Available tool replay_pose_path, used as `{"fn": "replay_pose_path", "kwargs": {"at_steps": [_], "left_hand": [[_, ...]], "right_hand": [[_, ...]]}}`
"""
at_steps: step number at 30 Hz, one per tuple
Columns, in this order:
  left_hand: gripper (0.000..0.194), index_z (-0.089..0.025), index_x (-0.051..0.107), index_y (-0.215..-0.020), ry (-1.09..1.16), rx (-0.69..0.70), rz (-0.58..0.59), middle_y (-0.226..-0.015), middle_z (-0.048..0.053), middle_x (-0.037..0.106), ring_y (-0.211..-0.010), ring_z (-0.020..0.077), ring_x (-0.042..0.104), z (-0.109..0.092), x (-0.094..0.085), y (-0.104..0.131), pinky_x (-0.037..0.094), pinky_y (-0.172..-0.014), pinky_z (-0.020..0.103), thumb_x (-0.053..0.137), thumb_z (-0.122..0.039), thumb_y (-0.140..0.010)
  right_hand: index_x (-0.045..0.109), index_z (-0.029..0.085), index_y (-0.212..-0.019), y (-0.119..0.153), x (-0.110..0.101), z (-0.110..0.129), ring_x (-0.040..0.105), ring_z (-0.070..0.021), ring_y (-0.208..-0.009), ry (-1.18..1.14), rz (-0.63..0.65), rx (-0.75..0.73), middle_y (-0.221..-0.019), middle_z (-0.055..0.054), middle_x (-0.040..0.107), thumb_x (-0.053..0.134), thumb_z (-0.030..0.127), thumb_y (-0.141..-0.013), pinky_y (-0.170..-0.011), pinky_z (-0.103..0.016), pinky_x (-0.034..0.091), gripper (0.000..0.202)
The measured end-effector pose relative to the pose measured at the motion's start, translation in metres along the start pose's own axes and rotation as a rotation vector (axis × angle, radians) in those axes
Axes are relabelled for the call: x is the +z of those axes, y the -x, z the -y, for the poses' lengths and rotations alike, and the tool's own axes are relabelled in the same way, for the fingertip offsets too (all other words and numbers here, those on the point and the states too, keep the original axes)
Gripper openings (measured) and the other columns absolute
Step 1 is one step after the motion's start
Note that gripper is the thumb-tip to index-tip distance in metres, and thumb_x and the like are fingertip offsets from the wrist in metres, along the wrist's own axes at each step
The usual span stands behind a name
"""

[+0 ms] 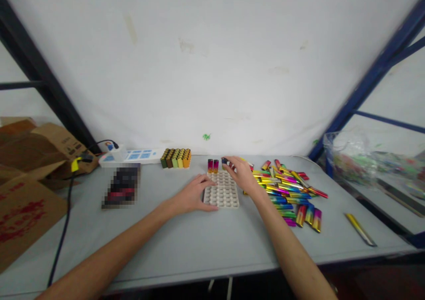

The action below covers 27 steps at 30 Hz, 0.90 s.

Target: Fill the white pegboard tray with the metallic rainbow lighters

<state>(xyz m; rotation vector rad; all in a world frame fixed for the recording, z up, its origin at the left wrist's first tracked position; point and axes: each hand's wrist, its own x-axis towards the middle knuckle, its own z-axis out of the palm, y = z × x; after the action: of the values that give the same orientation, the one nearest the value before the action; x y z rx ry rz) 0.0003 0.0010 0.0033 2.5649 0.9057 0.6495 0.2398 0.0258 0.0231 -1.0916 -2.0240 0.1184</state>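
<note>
A white tray [222,193] with rows of holes lies mid-table. Two shiny red-purple tubes, perhaps lighter cases [213,165], stand upright at its back left corner. My left hand [194,194] grips the tray's left edge, thumb at the front and fingers over the top. At the back right of the tray, my right hand [239,171] pinches a dark shiny case [225,161], partly hidden by the fingers. To the right lies a loose pile of multicoloured metallic cases [282,187].
Behind left stand a filled block of green-to-orange cases [175,158] and a white power strip [139,156]. A blurred dark item [122,185], a black cable [68,207] and paper bags [29,211] are at left. One yellow case [360,229] lies far right.
</note>
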Motion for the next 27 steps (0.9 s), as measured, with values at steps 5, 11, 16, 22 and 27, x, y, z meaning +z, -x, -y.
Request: {"fn": "replay_pose_path", "kwargs": {"at_steps": [5, 11, 16, 22, 27], "left_hand": [[0.069, -0.022, 0.067, -0.123, 0.013, 0.001, 0.007, -0.117, 0.008, 0.061, -0.113, 0.0289, 0.058, 0.000, -0.002, 0.000, 0.046, -0.105, 0.043, 0.090, -0.052, -0.066], [0.071, -0.021, 0.067, -0.123, 0.018, 0.026, -0.002, -0.115, 0.008, 0.062, -0.111, 0.0289, 0.058, 0.003, 0.001, 0.000, 0.046, -0.104, 0.042, 0.090, -0.054, -0.064], [0.072, -0.023, 0.067, -0.123, 0.020, 0.040, -0.006, -0.116, 0.008, 0.062, -0.111, 0.0288, 0.058, 0.005, 0.002, 0.000, 0.046, -0.103, 0.042, 0.089, -0.057, -0.064], [0.073, -0.021, 0.068, -0.123, 0.009, 0.025, -0.001, -0.114, 0.008, 0.062, -0.110, 0.0290, 0.058, 0.003, 0.001, 0.000, 0.046, -0.103, 0.041, 0.090, -0.056, -0.063], [0.072, -0.023, 0.068, -0.123, 0.010, 0.023, 0.002, -0.115, 0.008, 0.062, -0.111, 0.0291, 0.058, 0.003, 0.001, 0.000, 0.046, -0.104, 0.042, 0.090, -0.057, -0.063]], "right_hand": [[0.065, 0.019, -0.107, 0.002, 0.001, -0.005, 0.066, -0.0176, -0.075, -0.014, 0.001, 0.061, -0.091, -0.006, 0.072, 0.063, 0.043, -0.096, -0.076, -0.032, 0.053, 0.026], [0.056, 0.021, -0.105, 0.001, 0.011, -0.003, 0.070, -0.0192, -0.065, -0.100, -0.026, 0.226, -0.072, -0.002, 0.072, 0.057, 0.049, -0.098, -0.068, -0.030, 0.053, 0.029], [0.060, 0.020, -0.101, -0.002, 0.019, 0.000, 0.072, -0.0211, -0.064, -0.051, -0.009, 0.284, -0.063, -0.001, 0.072, 0.060, 0.047, -0.097, -0.070, -0.031, 0.051, 0.027], [0.064, 0.019, -0.092, -0.005, 0.022, -0.007, 0.069, -0.0195, -0.074, 0.073, 0.085, 0.186, -0.080, -0.006, 0.074, 0.066, 0.038, -0.096, -0.070, -0.028, 0.049, 0.020], [0.058, 0.017, -0.117, -0.004, 0.026, -0.008, 0.069, -0.0229, -0.091, 0.133, 0.219, 0.134, -0.104, -0.013, 0.073, 0.061, 0.035, -0.099, -0.080, -0.033, 0.051, 0.025]]}}
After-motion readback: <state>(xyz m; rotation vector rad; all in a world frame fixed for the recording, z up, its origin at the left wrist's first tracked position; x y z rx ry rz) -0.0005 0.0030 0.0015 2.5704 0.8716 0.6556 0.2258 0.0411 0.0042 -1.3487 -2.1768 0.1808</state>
